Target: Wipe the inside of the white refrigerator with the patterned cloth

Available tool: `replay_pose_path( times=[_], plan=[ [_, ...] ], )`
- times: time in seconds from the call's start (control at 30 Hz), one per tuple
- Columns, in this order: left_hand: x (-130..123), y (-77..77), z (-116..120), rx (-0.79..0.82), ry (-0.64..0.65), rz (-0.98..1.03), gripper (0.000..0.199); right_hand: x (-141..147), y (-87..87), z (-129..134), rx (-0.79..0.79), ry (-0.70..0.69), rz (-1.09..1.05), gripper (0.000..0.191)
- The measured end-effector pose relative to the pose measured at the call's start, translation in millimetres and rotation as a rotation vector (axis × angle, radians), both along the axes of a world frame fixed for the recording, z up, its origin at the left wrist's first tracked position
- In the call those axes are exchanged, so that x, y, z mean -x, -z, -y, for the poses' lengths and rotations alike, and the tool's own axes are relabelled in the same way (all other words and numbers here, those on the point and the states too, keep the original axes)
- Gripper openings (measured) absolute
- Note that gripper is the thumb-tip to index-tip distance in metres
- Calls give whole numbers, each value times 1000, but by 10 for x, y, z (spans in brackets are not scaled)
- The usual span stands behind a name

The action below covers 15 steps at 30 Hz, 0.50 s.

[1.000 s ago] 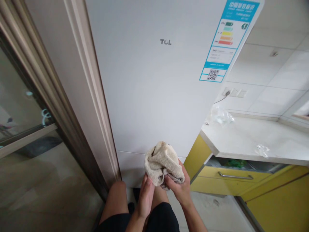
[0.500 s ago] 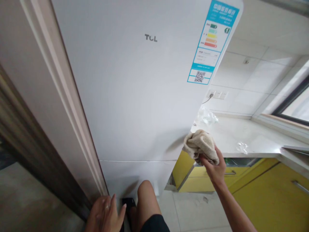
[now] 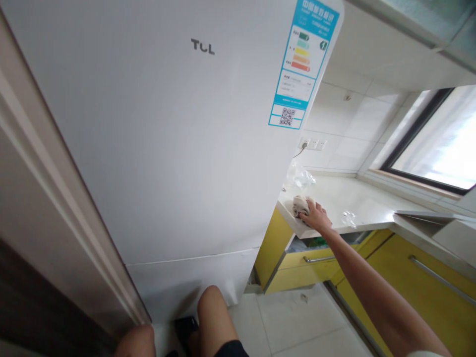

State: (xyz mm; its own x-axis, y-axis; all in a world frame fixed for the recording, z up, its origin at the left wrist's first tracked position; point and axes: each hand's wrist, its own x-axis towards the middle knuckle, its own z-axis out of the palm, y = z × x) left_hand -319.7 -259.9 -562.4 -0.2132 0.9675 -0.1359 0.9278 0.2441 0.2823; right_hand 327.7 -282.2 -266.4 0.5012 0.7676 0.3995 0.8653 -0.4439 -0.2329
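My right hand [image 3: 317, 216] reaches out to the white countertop [image 3: 334, 191], its fingers closed round a crumpled beige cloth [image 3: 299, 205]. The cloth rests on the counter's front left corner, just right of the fridge. Beside it on the left stands the tall white fridge [image 3: 178, 148], with a blue and white energy label [image 3: 293, 79] at its upper right. My left hand is out of the picture; only my knees show at the bottom.
Clear plastic wrapping [image 3: 300, 177] lies on the counter behind the cloth, and a smaller clear scrap [image 3: 348, 218] is to its right. Below are yellow cabinets [image 3: 320, 270] with metal handles. A door frame [image 3: 70, 228] runs along the left.
My right hand has carried the cloth away from the fridge's edge, down onto the counter. My left hand has left the view. The camera has turned to the right.
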Motion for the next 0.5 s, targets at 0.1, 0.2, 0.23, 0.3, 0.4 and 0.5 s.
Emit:
replay_pose_path(
  times=[0.1, 0.2, 0.23, 0.3, 0.4, 0.5],
  plan=[
    [-4, 52, -6, 113, -15, -78, 63, 61, -38, 42, -18, -13, 13, 70],
    [-10, 116, 55, 150, -1, -112, 60, 226, 29, 160, -94, 21, 73, 83],
    [-6, 119, 65, 151, 4, -118, 59, 311, 94, 211, -134, 16, 116, 83],
    [3, 97, 81, 145, 17, -126, 58, 525, 315, 333, -226, -45, 212, 77],
    [-15, 30, 206, 119, 11, -128, 56, 971, 892, 586, -307, -232, 238, 65],
    [-81, -5, 571, 39, -31, -133, 53, 1570, 1699, 920, -214, -481, 14, 64]
  ],
)
